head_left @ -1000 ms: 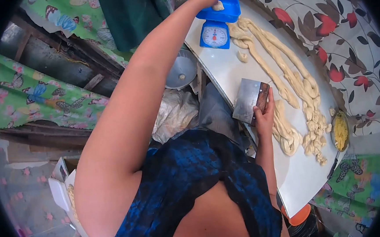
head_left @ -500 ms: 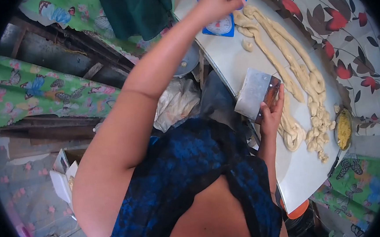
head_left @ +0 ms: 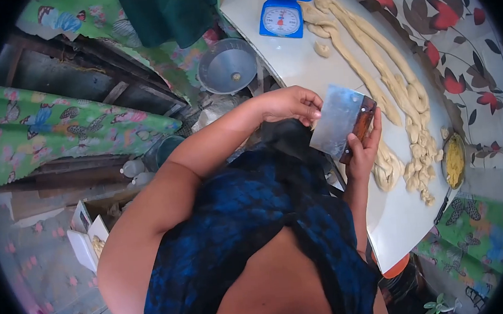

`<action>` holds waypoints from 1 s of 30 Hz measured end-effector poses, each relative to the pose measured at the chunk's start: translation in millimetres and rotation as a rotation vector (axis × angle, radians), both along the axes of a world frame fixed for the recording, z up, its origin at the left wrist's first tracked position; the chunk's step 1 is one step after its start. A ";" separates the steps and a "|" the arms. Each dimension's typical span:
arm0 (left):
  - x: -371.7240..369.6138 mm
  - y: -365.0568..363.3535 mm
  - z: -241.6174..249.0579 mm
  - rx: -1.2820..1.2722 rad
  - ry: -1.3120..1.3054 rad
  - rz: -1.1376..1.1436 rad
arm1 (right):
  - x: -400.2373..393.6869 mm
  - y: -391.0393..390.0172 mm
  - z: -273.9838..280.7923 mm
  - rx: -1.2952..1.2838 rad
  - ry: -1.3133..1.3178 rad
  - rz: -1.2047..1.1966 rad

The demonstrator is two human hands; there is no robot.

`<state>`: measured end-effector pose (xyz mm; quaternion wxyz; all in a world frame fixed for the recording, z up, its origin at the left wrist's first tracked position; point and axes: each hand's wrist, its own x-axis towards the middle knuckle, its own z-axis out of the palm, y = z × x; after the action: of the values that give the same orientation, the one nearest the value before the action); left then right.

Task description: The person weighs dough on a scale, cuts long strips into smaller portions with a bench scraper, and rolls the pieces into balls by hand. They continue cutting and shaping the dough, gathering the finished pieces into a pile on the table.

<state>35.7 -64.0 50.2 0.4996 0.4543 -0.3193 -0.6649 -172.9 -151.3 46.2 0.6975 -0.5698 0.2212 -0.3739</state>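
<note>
My right hand [head_left: 364,149] grips the wooden handle of a metal dough scraper [head_left: 337,119], held up over the near edge of the white table [head_left: 396,228]. The curled fingers of my left hand [head_left: 291,104] touch the blade's left edge, with nothing visible in them. Long ropes of pale dough [head_left: 373,61] run along the table. They end in a heap of cut pieces [head_left: 421,165] just right of my right hand. A small dough lump [head_left: 321,49] lies apart, near a blue kitchen scale [head_left: 279,16] at the far end.
A round dish of yellow filling [head_left: 453,161] sits at the table's right edge, against a floral cloth [head_left: 459,43]. A metal funnel-like bowl [head_left: 227,65] rests left of the table. Green butterfly fabric [head_left: 57,130] and a small open box [head_left: 88,241] lie on the floor side.
My left hand has drawn back from the blue scale to the scraper's blade. My right hand has lifted the scraper slightly. The view has shifted toward the table.
</note>
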 end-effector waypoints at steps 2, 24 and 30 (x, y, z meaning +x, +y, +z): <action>-10.5 -2.7 -4.8 0.012 0.086 -0.011 | -4.2 -8.5 -3.1 0.080 -0.076 -0.068; 130.0 -252.7 -18.4 -0.110 -1.706 0.607 | -115.1 -101.6 -10.2 -0.068 -0.227 -0.663; 133.4 -273.0 -29.0 0.133 -1.981 0.188 | -112.5 -102.8 -14.4 -0.091 -0.245 -0.658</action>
<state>169.2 -337.0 21.2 0.0321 0.8544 -0.5170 0.0400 -285.5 -254.1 31.7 0.5350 -0.4493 0.2907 -0.6538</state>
